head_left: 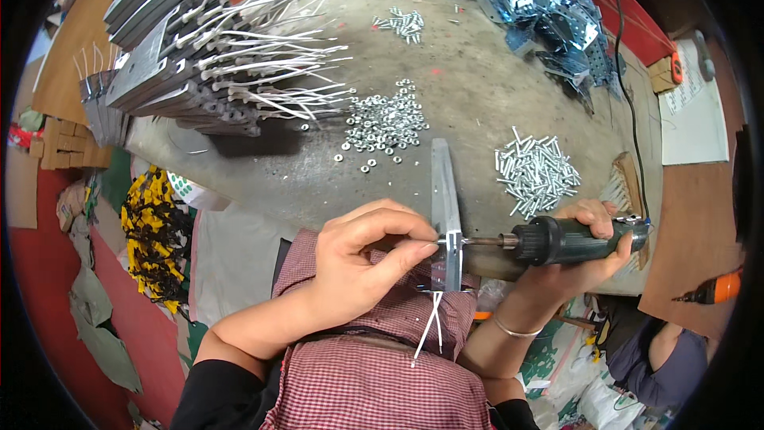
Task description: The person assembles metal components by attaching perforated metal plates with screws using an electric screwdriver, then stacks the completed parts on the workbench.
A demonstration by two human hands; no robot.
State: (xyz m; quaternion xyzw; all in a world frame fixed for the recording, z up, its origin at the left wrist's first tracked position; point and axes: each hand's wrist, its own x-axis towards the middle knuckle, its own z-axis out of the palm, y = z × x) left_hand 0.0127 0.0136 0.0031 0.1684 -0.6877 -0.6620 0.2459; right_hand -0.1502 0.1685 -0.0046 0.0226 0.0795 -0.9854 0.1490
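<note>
The grey case (446, 183) stands on edge between the hands, at the near side of the table (469, 111). The left hand (370, 251) has thumb and forefinger clamped on its left side; whether a nut sits between them is too small to tell. The right hand (593, 243) has its fingers wrapped around the electric screwdriver (569, 240), its steel bit (487, 242) meeting the case from the right. An off-line push could make the bit slip toward those fingertips, and a weak pinch could let the case twist. The 2 thin white wires (430, 326) dangle and might snag. The case is long, flat and smooth; the screwdriver is a dark, rounded barrel; shiny, slim screws (537, 171) and ring-shaped nuts (387, 121) lie in loose heaps on the stained, dull tabletop.
</note>
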